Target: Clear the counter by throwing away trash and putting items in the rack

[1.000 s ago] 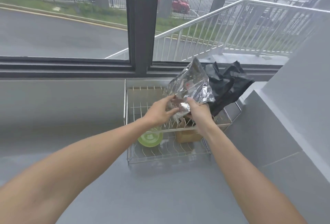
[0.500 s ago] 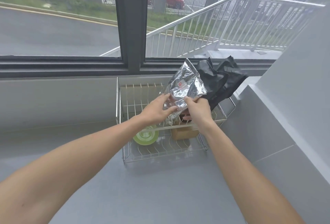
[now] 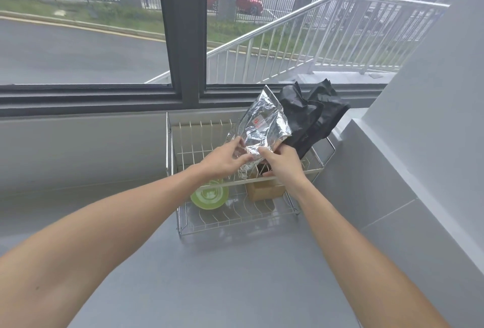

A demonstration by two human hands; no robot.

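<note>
A white wire rack (image 3: 183, 223) stands on the grey counter under the window. Both hands reach over it. My left hand (image 3: 222, 160) and my right hand (image 3: 281, 162) each pinch the lower end of a crumpled silver foil bag (image 3: 264, 126), which stands upright above the rack. Behind it, a black plastic bag (image 3: 311, 115) leans over the rack's right side and touches my right hand's far fingers. In the rack lie a green plate (image 3: 209, 195) and a brown cardboard box (image 3: 264, 191).
The grey counter (image 3: 235, 275) stretches toward me. A grey wall with a sloped ledge (image 3: 392, 165) rises close on the right of the rack. A window sill and dark frame (image 3: 86, 97) run along the back.
The foil bag and both hands have sunk a little toward the rack. My grip on the bag is unchanged.
</note>
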